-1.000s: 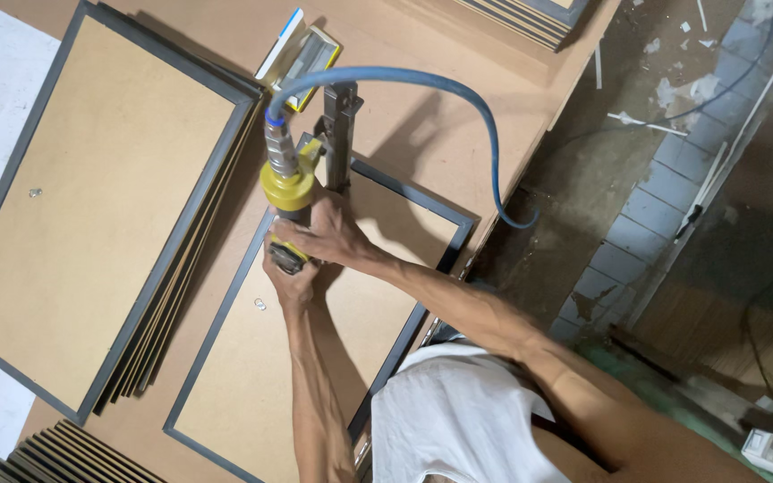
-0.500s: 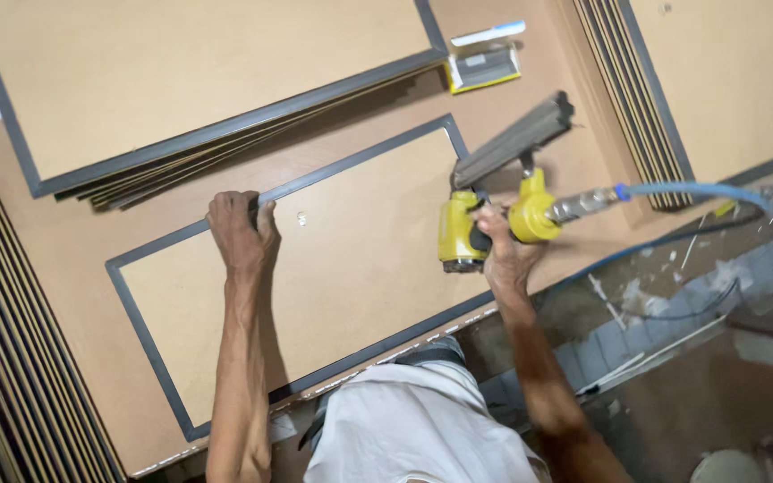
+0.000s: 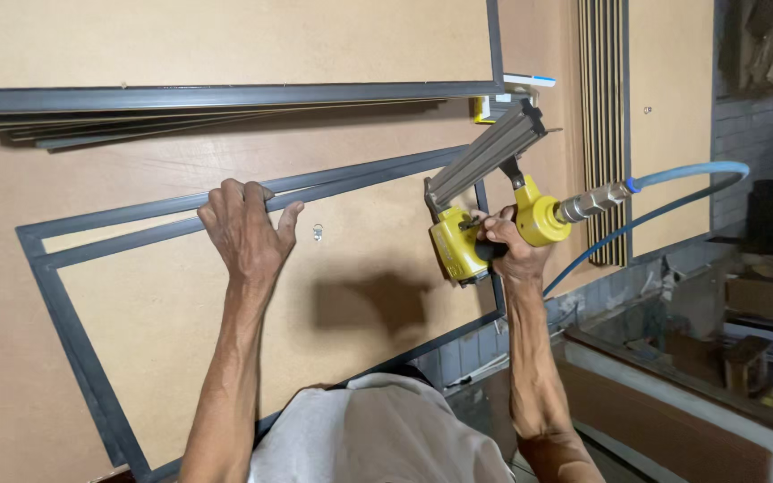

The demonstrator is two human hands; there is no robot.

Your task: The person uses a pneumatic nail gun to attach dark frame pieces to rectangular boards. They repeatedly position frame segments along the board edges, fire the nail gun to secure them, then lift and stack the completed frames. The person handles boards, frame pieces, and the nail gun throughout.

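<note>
A dark picture frame [image 3: 73,295] with a tan backing board [image 3: 225,331] lies face down on the workbench. My left hand [image 3: 243,231] grips the frame's far rail, fingers curled over it. My right hand [image 3: 510,249] holds a yellow pneumatic nail gun [image 3: 480,210] by its handle, its nose down at the frame's right end. A grey magazine sticks up and away from the gun. A blue air hose [image 3: 686,170] runs from the gun's rear to the right. A small metal hanger [image 3: 318,233] sits on the backing board.
A stack of similar framed boards [image 3: 225,54] lies beyond the frame. More frames stand on edge [image 3: 603,125] at the right. A small box [image 3: 512,89] sits by the stack's corner. The bench edge drops off at the right to cluttered shelves [image 3: 753,340].
The view has swung round and closed in. My left hand left the gun and now grips the frame's far rail. The gun stays at the frame's right end.
</note>
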